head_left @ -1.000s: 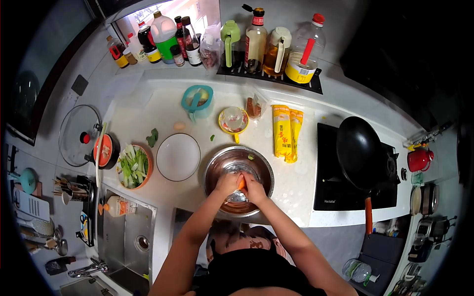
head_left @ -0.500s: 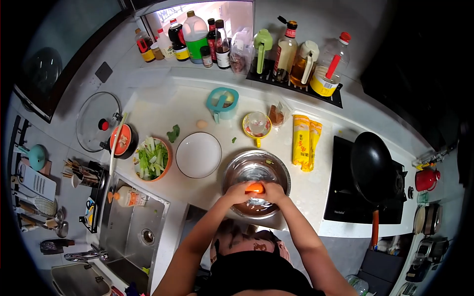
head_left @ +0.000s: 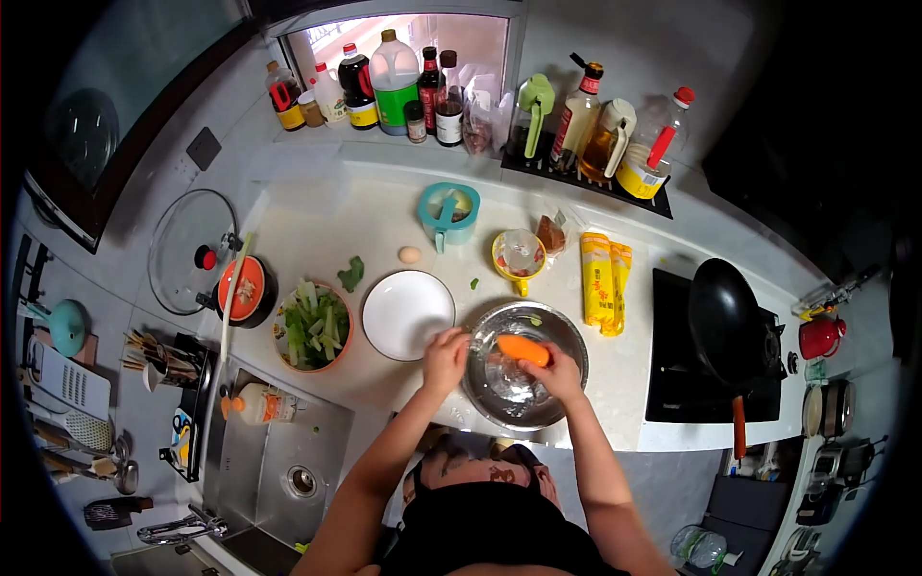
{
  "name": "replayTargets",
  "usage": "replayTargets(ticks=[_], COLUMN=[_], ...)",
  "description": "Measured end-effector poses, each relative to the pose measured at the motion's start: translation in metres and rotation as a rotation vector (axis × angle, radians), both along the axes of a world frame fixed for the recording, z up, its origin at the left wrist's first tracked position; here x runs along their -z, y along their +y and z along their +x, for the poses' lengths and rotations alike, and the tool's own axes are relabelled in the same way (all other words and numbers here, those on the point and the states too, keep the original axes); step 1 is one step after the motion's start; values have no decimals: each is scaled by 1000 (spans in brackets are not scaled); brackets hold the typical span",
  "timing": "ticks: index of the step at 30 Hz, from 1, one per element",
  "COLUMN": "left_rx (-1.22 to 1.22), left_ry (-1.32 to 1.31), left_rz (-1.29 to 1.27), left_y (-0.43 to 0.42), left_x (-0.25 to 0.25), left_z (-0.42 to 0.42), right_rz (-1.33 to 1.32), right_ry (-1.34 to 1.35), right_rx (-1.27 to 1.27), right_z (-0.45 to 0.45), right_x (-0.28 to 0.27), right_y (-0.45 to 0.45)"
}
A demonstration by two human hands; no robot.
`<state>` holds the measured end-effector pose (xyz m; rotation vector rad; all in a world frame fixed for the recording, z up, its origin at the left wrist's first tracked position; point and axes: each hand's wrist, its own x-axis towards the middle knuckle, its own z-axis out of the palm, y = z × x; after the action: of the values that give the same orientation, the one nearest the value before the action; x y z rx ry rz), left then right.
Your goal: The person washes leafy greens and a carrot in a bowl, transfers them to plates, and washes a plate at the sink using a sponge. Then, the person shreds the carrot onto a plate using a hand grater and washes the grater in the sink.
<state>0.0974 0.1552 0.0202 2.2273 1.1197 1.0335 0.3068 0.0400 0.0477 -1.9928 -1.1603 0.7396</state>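
My right hand (head_left: 557,372) grips an orange carrot piece (head_left: 523,349) above the steel bowl (head_left: 572,401), which appears to hold some water. At the bowl's left rim is my left hand (head_left: 446,361), its fingers drawn together; anything between them is too small to make out. A white plate (head_left: 408,315) lies just left of that hand. Further left, a bowl of chopped greens (head_left: 313,326) stands near a green leaf (head_left: 351,274). An egg (head_left: 410,254) rests behind the plate.
Behind the bowl are a yellow cup (head_left: 520,274), a teal lidded jug (head_left: 448,213) and yellow packets (head_left: 603,285). A black wok (head_left: 722,322) sits on the right-hand stove. The sink (head_left: 279,470) is at front left; bottles (head_left: 396,86) line the back ledge.
My hands have come apart: the left has moved left out of the bowl, while the right keeps the carrot, now tilted. The whole view has shifted as the head turned.
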Motion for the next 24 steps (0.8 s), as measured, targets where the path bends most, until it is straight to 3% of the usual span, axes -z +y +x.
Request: replayTargets(ticks=[1, 3, 6, 10, 14, 18, 24], left_rx=[-63, -166, -8, 139, 174, 220, 202], left_ry=[83, 247, 477, 402, 362, 432, 388], left_rz=[-6, 22, -101, -57, -6, -27, -11], left_y=[8, 21, 28, 36, 37, 14, -20], left_x=[6, 24, 24, 36, 37, 38, 40], left_z=[-17, -51, -90, -114, -119, -130, -149], right_rz=[-60, -56, -78, -91, -67, -1, 30], right_ry=[-67, 192, 1002, 1395, 1469, 1194, 1124], right_rx=[71, 218, 388, 439, 425, 532, 560], right_z=[-6, -11, -33, -61, -81, -101, -109], right_x=[-6, 22, 14, 13, 14, 16, 21], right_y=[1, 6, 14, 23, 28, 28, 20])
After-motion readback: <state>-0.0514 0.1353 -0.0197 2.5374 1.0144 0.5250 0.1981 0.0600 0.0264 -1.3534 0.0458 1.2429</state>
